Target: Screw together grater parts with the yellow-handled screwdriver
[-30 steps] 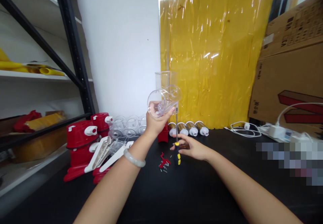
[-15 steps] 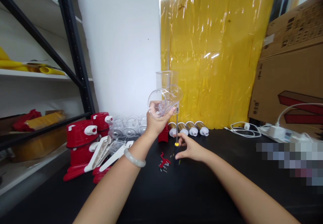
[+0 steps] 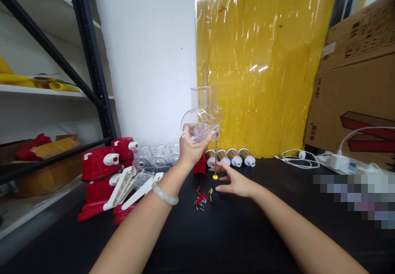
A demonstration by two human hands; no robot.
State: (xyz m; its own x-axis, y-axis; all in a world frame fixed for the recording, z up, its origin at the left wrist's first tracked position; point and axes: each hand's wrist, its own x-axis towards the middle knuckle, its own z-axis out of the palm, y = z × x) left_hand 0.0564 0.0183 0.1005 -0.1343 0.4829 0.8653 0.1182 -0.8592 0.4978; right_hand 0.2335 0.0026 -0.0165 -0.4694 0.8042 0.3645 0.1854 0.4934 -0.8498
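Observation:
My left hand [image 3: 190, 151] is raised and closed around a clear plastic housing [image 3: 205, 119], which has a round chamber and a square upright neck. Below the housing's right side stands a screwdriver [image 3: 216, 154] with its tip up against the part. Its dark handle with a yellow collar points down. At the handle and lower shaft, my right hand [image 3: 236, 181] has its thumb and fingers loosely curled round the tool. Small red parts [image 3: 202, 196] and several screws [image 3: 201, 208] lie on the black table, left of the handle.
Red housings [image 3: 100, 163] and white levers [image 3: 121, 187] are piled at the left. Clear cups [image 3: 159, 152] stand behind them. Several mesh cylinders [image 3: 235, 158] line the back. White cables [image 3: 296, 159], a power strip [image 3: 339, 161] and a large carton [image 3: 354, 89] occupy the right.
The screwdriver handle has turned, so its yellow marking shows at the left, and it leans slightly left. My right fingers have shifted a little. My left hand and the housing stay nearly still.

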